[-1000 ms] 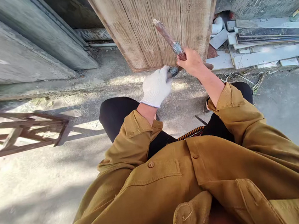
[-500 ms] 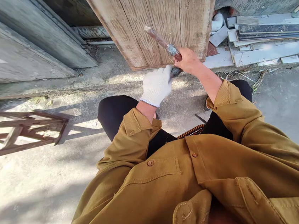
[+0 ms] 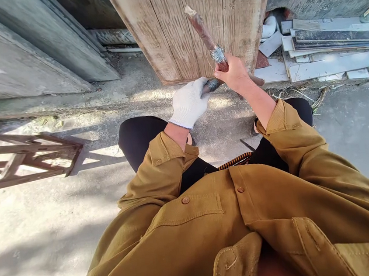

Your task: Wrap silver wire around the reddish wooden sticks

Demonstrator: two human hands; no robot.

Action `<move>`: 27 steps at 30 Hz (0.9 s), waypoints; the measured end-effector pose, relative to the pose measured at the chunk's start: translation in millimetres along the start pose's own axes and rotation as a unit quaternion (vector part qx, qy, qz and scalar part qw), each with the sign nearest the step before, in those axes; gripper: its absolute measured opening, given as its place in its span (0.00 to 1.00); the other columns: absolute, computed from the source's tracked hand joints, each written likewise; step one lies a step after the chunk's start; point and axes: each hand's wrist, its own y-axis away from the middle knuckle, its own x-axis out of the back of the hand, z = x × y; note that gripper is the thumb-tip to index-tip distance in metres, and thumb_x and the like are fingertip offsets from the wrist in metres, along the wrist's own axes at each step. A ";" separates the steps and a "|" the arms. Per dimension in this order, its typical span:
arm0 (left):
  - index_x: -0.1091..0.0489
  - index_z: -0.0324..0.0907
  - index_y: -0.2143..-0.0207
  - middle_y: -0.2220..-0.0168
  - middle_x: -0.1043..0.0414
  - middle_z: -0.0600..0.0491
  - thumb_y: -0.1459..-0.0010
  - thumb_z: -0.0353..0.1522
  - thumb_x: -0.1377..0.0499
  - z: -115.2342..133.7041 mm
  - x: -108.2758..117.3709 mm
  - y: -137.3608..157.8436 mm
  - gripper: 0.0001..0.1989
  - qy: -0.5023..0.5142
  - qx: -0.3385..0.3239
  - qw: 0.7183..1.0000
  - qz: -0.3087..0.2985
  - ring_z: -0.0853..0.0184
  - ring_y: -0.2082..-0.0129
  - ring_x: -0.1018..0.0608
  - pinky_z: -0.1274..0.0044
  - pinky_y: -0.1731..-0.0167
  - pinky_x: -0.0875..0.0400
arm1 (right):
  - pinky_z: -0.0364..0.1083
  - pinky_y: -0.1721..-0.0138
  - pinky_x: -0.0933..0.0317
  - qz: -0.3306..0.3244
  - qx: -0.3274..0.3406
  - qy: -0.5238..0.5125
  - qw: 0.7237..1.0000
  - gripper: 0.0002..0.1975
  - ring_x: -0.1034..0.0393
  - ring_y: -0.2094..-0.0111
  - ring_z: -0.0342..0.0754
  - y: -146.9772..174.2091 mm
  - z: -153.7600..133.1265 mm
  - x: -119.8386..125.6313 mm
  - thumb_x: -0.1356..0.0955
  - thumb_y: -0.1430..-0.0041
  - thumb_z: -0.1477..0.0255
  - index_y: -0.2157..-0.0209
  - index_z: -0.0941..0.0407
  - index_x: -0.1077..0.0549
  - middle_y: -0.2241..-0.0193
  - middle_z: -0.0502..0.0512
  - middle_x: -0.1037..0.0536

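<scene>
In the head view, the white-gloved left hand's (image 3: 190, 104) fingers wrap a grey-brown, wire-wound wooden stick (image 3: 212, 85); the bare right hand (image 3: 236, 74) clenches a reddish-brown round stick (image 3: 200, 29) near the weathered plank board (image 3: 173, 29). Both look stiff, fairly light; best held on bare wood, off the scratchy silver wire (image 3: 218, 54).

The person is wearing a mustard-brown shirt (image 3: 276, 198) with long sleeves (image 3: 143, 184), whose cuffs (image 3: 283, 116) are folding back in wide, stitched bands. Small brown buttons (image 3: 240, 189) are dotting the front, one sitting on a pocket flap (image 3: 198, 209) that seams are outlining. The collar (image 3: 235, 260) is hanging open. A white knit glove (image 3: 186, 111) with a thin bluish edge is covering the left hand (image 3: 192, 100); the right hand (image 3: 235, 74) is showing bare. Black trousers (image 3: 139, 134) are showing beyond the shirt.
</scene>
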 end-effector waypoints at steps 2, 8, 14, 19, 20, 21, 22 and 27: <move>0.18 0.48 0.34 0.49 0.13 0.43 0.27 0.31 0.36 1.9 0.2 1.4 0.22 -0.035 -0.013 0.999 -0.012 0.48 0.48 0.13 0.64 0.51 0.21 | 0.55 0.44 0.28 -0.012 0.015 0.012 1.000 0.16 0.21 0.48 0.61 3.0 -6.0 -1.5 0.23 0.29 0.56 0.58 0.51 0.28 0.54 0.61 0.16; 0.22 0.46 0.29 0.45 0.14 0.42 0.26 0.32 0.36 5.3 5.4 6.7 0.25 -0.079 -0.029 0.996 -0.042 0.48 0.42 0.14 0.64 0.45 0.22 | 0.54 0.46 0.27 -0.026 0.018 0.007 0.999 0.10 0.21 0.50 0.60 -5.6 8.8 -6.8 0.23 0.31 0.63 0.59 0.50 0.26 0.61 0.58 0.17; 0.18 0.50 0.35 0.46 0.13 0.44 0.29 0.34 0.37 -0.6 9.3 5.4 0.22 0.023 0.054 0.998 -0.020 0.47 0.46 0.14 0.63 0.48 0.21 | 0.53 0.43 0.28 0.081 -0.033 -0.026 0.996 0.05 0.22 0.53 0.53 -17.4 36.9 -10.6 0.28 0.29 0.75 0.59 0.54 0.29 0.59 0.56 0.20; 0.19 0.42 0.42 0.63 0.18 0.48 0.33 0.39 0.32 -20.9 -11.3 -5.2 0.20 0.353 0.143 0.924 0.003 0.61 0.71 0.21 0.71 0.69 0.28 | 0.54 0.46 0.25 0.099 0.006 -0.089 0.991 0.11 0.23 0.50 0.55 -4.7 29.2 -11.2 0.27 0.26 0.61 0.57 0.53 0.28 0.58 0.57 0.23; 0.20 0.42 0.45 0.66 0.20 0.49 0.33 0.42 0.32 -25.1 -14.9 -6.3 0.19 0.424 0.166 0.890 -0.002 0.65 0.76 0.25 0.73 0.74 0.33 | 0.54 0.49 0.24 0.088 0.010 -0.099 0.991 0.13 0.23 0.50 0.56 -0.1 25.0 -10.0 0.27 0.26 0.59 0.56 0.53 0.27 0.58 0.57 0.23; 0.21 0.43 0.49 0.68 0.21 0.50 0.32 0.45 0.33 -29.0 -17.5 -6.4 0.18 0.486 0.184 0.855 -0.011 0.67 0.79 0.29 0.73 0.77 0.38 | 0.53 0.51 0.23 0.072 0.011 -0.109 0.991 0.15 0.23 0.51 0.56 5.0 20.4 -8.5 0.26 0.26 0.57 0.56 0.53 0.27 0.58 0.58 0.23; 0.23 0.44 0.53 0.69 0.22 0.51 0.30 0.48 0.34 -32.7 -18.8 -5.4 0.18 0.531 0.197 0.824 -0.020 0.69 0.81 0.32 0.74 0.79 0.41 | 0.52 0.54 0.23 0.056 0.013 -0.119 0.991 0.16 0.24 0.52 0.56 10.3 15.4 -6.8 0.26 0.27 0.55 0.56 0.53 0.26 0.57 0.58 0.23; 0.22 0.46 0.57 0.75 0.31 0.54 0.24 0.62 0.47 -52.4 -12.3 12.6 0.31 0.585 0.184 0.787 -0.066 0.69 0.83 0.38 0.71 0.80 0.43 | 0.49 0.65 0.27 0.050 -0.015 -0.174 0.983 0.20 0.24 0.56 0.55 34.3 -3.5 6.3 0.21 0.33 0.50 0.54 0.49 0.24 0.57 0.58 0.22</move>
